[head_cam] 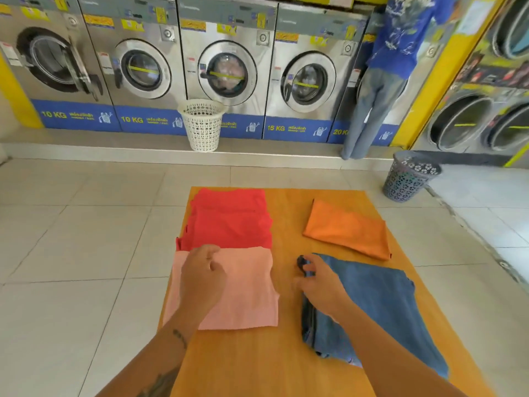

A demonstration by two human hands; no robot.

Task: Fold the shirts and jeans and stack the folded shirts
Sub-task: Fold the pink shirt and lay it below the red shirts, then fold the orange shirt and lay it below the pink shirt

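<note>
The left hand [201, 277] rests palm down on the pink shirt [246, 293], fingers loosely curled and lying together; it grips nothing. The right hand [320, 287] lies on the left edge of the folded jeans [383, 305], fingers spread and bent over the fabric. The thumb and forefinger appear to pinch a dark part of the jeans at the upper left corner; whether the grip is closed on it cannot be told for certain. The two hands are apart, with a strip of bare worktop [286, 213] between them.

Garment positions on the orange-brown worktop:
- Pink shirt: folded flat at near left, under the left hand.
- Red shirt [229, 219]: folded, directly beyond the pink shirt, its near edge touching or just overlapped by it.
- Orange shirt [347, 229]: folded, at far right, apart from the others, beyond the jeans.
- Jeans: folded, at near right, under the right hand and forearm.

Count: three shirts, one pair of jeans, all lying singly; no shirt is stacked on another.

Beyond the worktop, on the tiled floor [71, 239], stand one white basket [201, 126] and one dark basket [409, 176]. A row of washing machines [143, 67] lines the far wall. A person in a blue top [400, 47] stands at the right.
</note>
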